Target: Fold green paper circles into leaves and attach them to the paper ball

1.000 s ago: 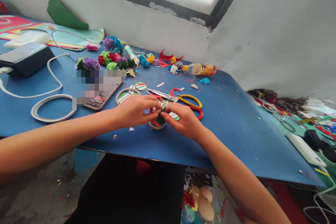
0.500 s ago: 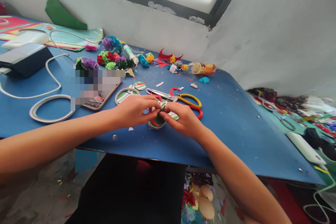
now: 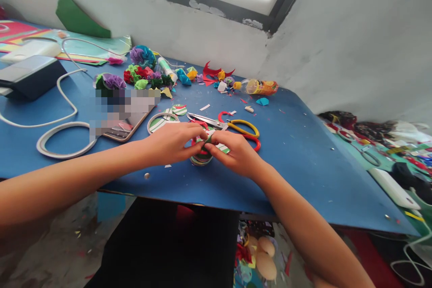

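Note:
My left hand (image 3: 173, 143) and my right hand (image 3: 236, 150) meet over the table, their thumbs and fingertips pinching a small green-and-white piece of paper (image 3: 209, 137). The fingers hide part of it. Just below sits a small round stack of paper pieces (image 3: 201, 160), green and red on top. Behind my hands lie scissors (image 3: 243, 128) with yellow and red handles, blades pointing left. Near my left hand, a white ring (image 3: 164, 119) surrounds green-and-white striped paper, with a striped paper disc (image 3: 179, 110) beyond it.
A phone (image 3: 130, 119), partly blurred out, and a larger white ring (image 3: 64, 140) lie left. Crinkled paper flowers (image 3: 143, 56), a glue tube (image 3: 167, 69) and an orange-labelled bottle (image 3: 259, 87) stand along the back. A white cable (image 3: 65, 99) loops beside a dark box (image 3: 33, 78).
The paper between my fingertips has shifted and bent slightly, showing more plain green. Both hands stay in nearly the same place.

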`<state>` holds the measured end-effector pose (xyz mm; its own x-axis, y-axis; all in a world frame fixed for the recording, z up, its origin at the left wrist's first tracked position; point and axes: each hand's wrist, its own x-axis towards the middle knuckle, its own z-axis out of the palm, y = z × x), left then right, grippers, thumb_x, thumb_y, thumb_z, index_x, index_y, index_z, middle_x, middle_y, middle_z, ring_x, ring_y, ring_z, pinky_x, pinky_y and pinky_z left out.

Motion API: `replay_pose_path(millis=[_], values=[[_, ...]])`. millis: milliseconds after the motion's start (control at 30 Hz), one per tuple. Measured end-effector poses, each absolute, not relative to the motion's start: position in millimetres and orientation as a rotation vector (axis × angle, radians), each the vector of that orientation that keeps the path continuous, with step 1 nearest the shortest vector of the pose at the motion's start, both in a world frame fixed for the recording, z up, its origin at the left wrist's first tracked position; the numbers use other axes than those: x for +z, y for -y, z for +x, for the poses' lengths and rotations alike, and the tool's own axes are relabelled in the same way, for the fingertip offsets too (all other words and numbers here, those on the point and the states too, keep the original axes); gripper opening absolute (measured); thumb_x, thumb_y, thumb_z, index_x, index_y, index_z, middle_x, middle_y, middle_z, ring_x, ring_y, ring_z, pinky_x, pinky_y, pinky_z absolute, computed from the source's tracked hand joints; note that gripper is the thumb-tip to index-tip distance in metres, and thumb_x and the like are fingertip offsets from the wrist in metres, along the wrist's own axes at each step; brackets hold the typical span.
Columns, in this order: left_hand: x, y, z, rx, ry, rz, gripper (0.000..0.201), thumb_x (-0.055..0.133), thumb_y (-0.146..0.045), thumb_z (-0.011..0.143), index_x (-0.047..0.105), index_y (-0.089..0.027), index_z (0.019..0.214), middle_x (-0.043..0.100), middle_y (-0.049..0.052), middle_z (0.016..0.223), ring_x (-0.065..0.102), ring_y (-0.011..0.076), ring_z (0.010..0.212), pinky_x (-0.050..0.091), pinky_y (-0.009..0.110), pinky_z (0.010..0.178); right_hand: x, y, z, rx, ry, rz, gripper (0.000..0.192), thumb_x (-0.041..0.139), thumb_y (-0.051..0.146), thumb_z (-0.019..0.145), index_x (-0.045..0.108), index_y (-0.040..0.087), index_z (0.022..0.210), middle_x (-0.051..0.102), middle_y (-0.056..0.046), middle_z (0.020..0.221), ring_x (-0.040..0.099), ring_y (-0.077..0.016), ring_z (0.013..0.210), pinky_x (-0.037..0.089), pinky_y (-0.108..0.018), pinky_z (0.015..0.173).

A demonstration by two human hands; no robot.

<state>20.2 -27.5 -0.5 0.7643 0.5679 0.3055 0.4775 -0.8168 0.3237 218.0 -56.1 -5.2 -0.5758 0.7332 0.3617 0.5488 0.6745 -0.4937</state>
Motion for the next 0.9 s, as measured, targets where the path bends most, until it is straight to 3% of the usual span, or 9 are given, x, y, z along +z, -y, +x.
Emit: replay_pose_path(millis=[133, 367, 900], values=[[0.2, 28.5, 20.0, 0.388, -0.844, 2.748, 0.026, 0.043, -0.03, 0.085, 0.052, -0.017, 0.106, 0.059, 0.005, 0.101, 0.058, 0.0179, 0.087, 0.042, 0.026, 0.069, -4.3, 55.4, 217.1, 0.486, 2.359, -1.005, 0.016, 0.046, 0.025, 0.086, 0.052, 0.016, 0.074, 0.057, -0.002, 0.074, 0.051, -0.0123, 0.07, 0.039, -0.024, 0.066], [-0.5, 26.3, 19.8, 0.367, -0.823, 2.74, 0.023, 0.044, -0.029, 0.084, 0.051, -0.017, 0.102, 0.059, 0.005, 0.101, 0.058, 0.0183, 0.086, 0.041, 0.026, 0.068, -5.3, 55.5, 217.3, 0.481, 2.369, -0.992, 0.016, 0.046, 0.026, 0.087, 0.053, 0.016, 0.076, 0.058, -0.003, 0.075, 0.051, -0.0133, 0.072, 0.04, -0.026, 0.068], [-3.1, 23.8, 19.9, 0.611, -0.827, 2.683, 0.024, 0.046, -0.037, 0.086, 0.058, -0.018, 0.097, 0.061, 0.003, 0.099, 0.058, 0.0155, 0.088, 0.042, 0.025, 0.074, -5.7, 55.0, 219.9, 0.435, 2.326, -0.983, 0.013, 0.046, 0.024, 0.086, 0.053, 0.016, 0.078, 0.057, -0.003, 0.075, 0.05, -0.013, 0.07, 0.04, -0.026, 0.066]])
